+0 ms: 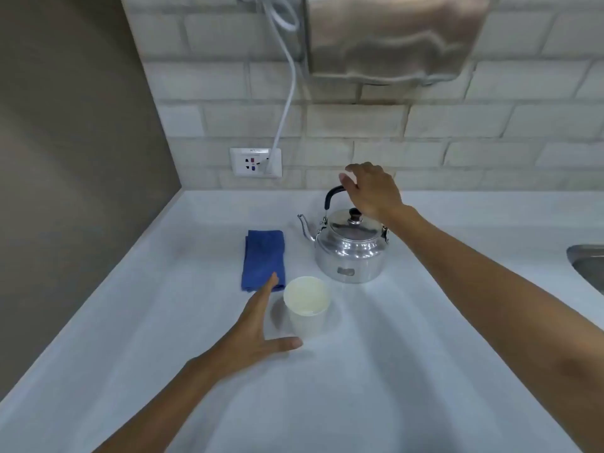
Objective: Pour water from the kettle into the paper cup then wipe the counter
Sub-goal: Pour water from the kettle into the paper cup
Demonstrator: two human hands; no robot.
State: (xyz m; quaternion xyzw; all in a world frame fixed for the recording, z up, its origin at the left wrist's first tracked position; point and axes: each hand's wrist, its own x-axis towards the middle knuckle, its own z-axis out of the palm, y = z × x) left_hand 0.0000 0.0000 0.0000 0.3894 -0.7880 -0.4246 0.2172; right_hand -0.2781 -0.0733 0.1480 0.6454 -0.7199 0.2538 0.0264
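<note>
Kettle (351, 248) taken as the landmark: it stands upright on the white counter (408, 371), lid on, spout pointing left, black handle raised over the lid. The right hand (371, 191) is above and just behind the kettle, on the handle's top; the fingers curl over it, but whether they have closed around it or only rest there I cannot tell, since the hand hides that part of the handle. The reach from the right suits a pour, I judge: spout away from the wrist, toward the cup. The paper cup (306, 305) stands upright in front of the kettle and slightly left, near it but not touching, mouth open; I cannot tell whether it holds anything. The left hand (258, 331) is left of the cup and in front of the kettle, spread wide, thumb (286, 343) along the cup's foot, fingers past its left side; contact is uncertain. Likely it means to steady the light cup. A folded blue cloth (263, 259) lies flat left of the kettle, within reach, probably kept for the wiping. Nothing has been lifted yet, by the look of it.
</note>
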